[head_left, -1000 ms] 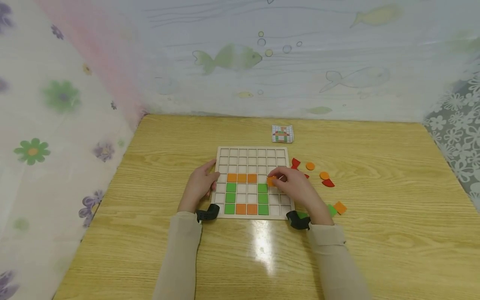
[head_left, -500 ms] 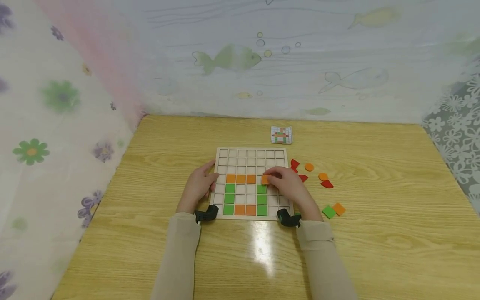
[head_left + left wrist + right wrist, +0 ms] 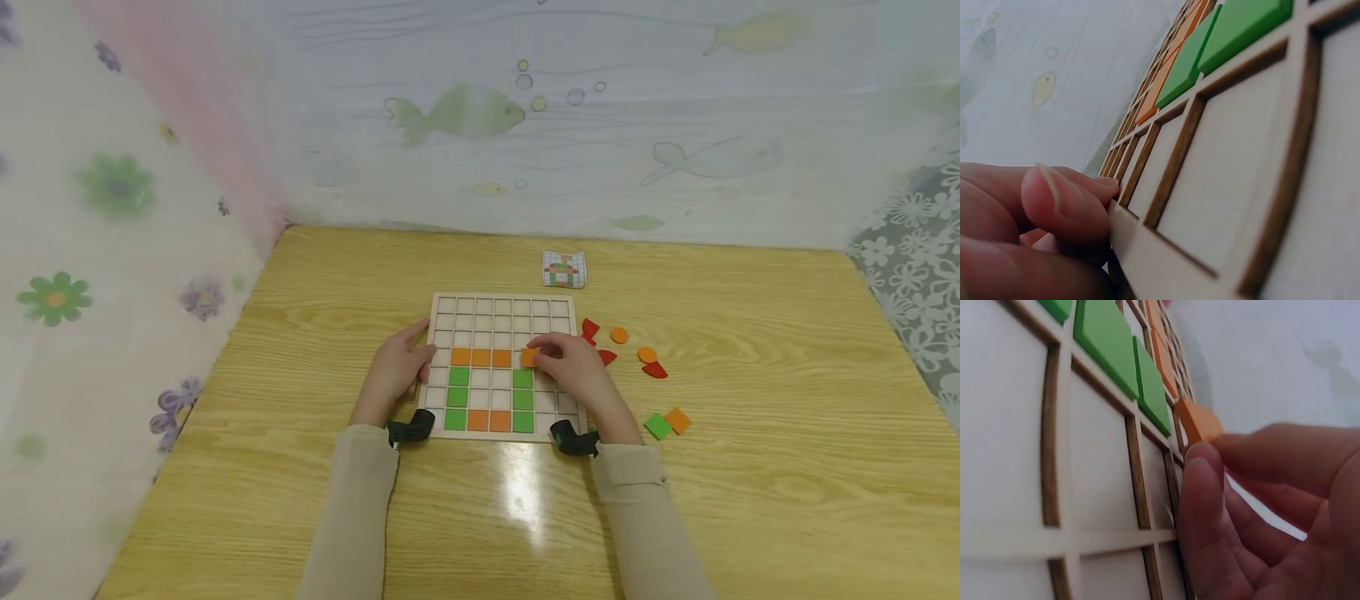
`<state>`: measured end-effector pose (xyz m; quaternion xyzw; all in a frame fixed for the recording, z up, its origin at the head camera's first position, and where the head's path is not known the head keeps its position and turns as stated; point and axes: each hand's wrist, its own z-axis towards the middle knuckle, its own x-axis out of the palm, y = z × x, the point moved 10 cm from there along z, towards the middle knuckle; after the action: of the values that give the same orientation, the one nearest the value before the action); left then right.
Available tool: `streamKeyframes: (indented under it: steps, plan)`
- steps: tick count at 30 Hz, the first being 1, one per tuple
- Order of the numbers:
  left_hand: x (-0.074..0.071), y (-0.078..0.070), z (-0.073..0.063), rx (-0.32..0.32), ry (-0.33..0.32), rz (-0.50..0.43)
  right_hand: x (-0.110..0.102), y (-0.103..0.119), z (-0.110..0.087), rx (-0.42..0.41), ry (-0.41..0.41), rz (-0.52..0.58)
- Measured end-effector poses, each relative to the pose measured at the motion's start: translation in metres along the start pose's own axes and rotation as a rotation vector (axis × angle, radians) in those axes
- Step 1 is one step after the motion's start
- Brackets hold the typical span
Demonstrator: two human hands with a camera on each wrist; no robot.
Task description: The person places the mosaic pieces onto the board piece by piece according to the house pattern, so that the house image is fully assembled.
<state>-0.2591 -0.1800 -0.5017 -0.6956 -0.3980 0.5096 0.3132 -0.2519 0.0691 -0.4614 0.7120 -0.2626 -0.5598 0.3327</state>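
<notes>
My right hand point(image 3: 573, 362) pinches an orange square tile point(image 3: 529, 357) between thumb and finger. In the right wrist view the tile point(image 3: 1197, 420) is tilted, over a cell at the far end of the green column. The wooden grid board point(image 3: 540, 308) lies flat, with a row of orange tiles point(image 3: 481, 357), two green columns point(image 3: 457, 397) and two orange tiles point(image 3: 489, 420) along the bottom. My left hand point(image 3: 393, 367) rests against the board's left edge. Its fingertips touch the rim in the left wrist view, index finger fairly straight.
A small pattern card point(image 3: 564, 269) lies behind the board. Right of the board are red pieces point(image 3: 589, 327), orange discs point(image 3: 618, 335), another red piece point(image 3: 655, 369), a green tile point(image 3: 658, 426) and an orange tile point(image 3: 678, 420). A patterned wall covering stands behind the table.
My right hand has moved left with the orange tile, bringing it to the cell above the right green column. The left hand has stayed at the board's edge.
</notes>
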Motion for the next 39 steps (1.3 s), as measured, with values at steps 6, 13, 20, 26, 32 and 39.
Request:
streamKeyframes:
  steps: [6,13,20,26,32,39]
  plan:
    - [0.000,0.000,0.001,-0.001,-0.007,0.018,-0.001,0.003,0.002,-0.004,-0.054,-0.040]
    - [0.002,0.002,0.000,-0.022,-0.006,0.015,0.002,0.009,0.000,-0.032,-0.072,-0.119]
    - [0.001,0.001,-0.001,-0.025,-0.010,0.008,0.001,0.014,-0.001,-0.040,-0.090,-0.157]
    - [0.001,0.001,0.000,-0.026,-0.006,0.012,0.003,0.016,0.000,-0.039,-0.091,-0.185]
    - [0.001,0.001,0.000,-0.033,-0.004,0.015,0.004,0.017,0.000,-0.047,-0.091,-0.202]
    - [0.000,0.000,-0.002,-0.035,-0.005,0.009,0.005,0.017,0.000,-0.056,-0.088,-0.203]
